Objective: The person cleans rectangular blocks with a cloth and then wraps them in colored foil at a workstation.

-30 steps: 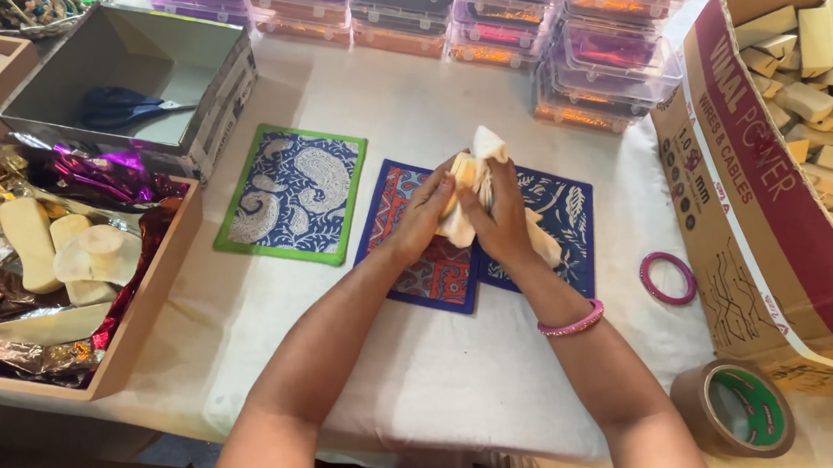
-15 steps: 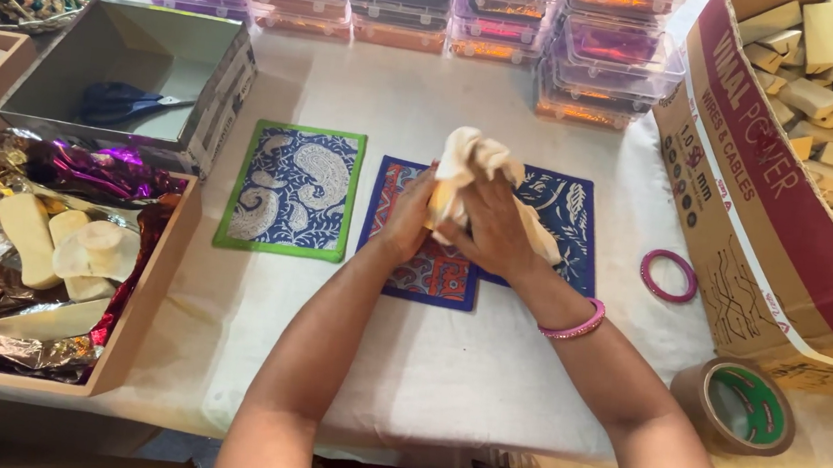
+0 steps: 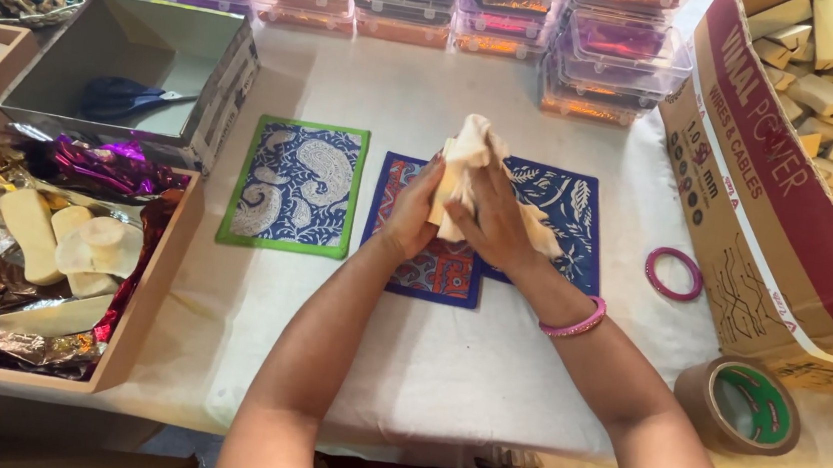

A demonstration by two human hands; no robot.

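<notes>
Both my hands hold a pale cream, wood-like piece (image 3: 465, 158) upright above the table's middle. My left hand (image 3: 412, 212) grips its left side; my right hand (image 3: 496, 223) wraps its right side and wears a pink bangle at the wrist. A second pale piece (image 3: 541, 235) shows just right of my right hand. Under the hands lie two patterned mats: a dark blue one with red motifs (image 3: 434, 266) and a blue one with white leaves (image 3: 565, 202). A green-edged blue paisley mat (image 3: 295, 185) lies to their left.
Left: a tray of foil wrappers and pale blocks (image 3: 142, 326), and a grey box holding scissors (image 3: 112, 95). Stacked clear plastic boxes (image 3: 516, 12) line the far edge. Right: a cardboard box of wooden blocks (image 3: 772, 185), a pink ring (image 3: 674, 274), a brown tape roll (image 3: 738, 405).
The pale piece has been turned and lifted slightly between my hands; my right hand has closed further around it. Everything else on the table stays put.
</notes>
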